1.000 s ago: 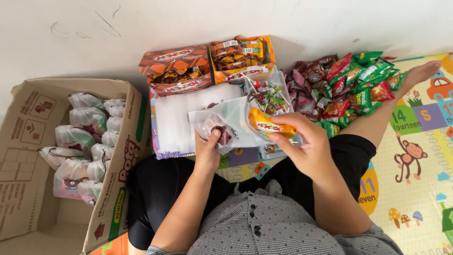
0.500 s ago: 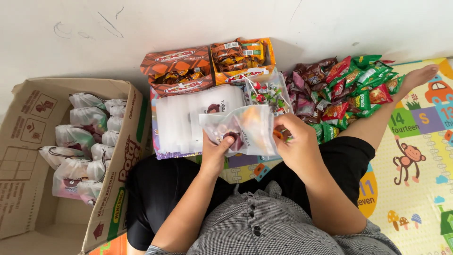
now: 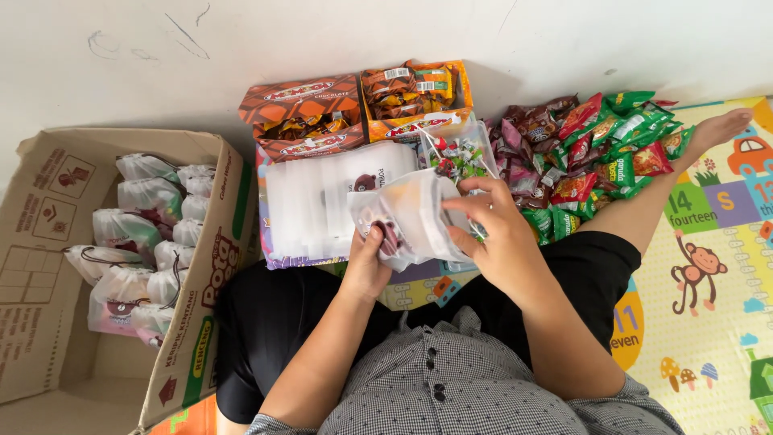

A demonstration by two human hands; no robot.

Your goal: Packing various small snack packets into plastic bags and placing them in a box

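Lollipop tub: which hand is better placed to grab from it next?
Probably right. The right hand sits at the pouch mouth, directly beside the lollipop tub. The left hand pinches the pouch's lower corner, farther from the tub, and seems needed to hold it.

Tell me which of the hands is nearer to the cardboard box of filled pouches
Left. The left hand grips the translucent pouch on the side toward the cardboard box; the right hand holds the pouch's far edge, farther from the box.
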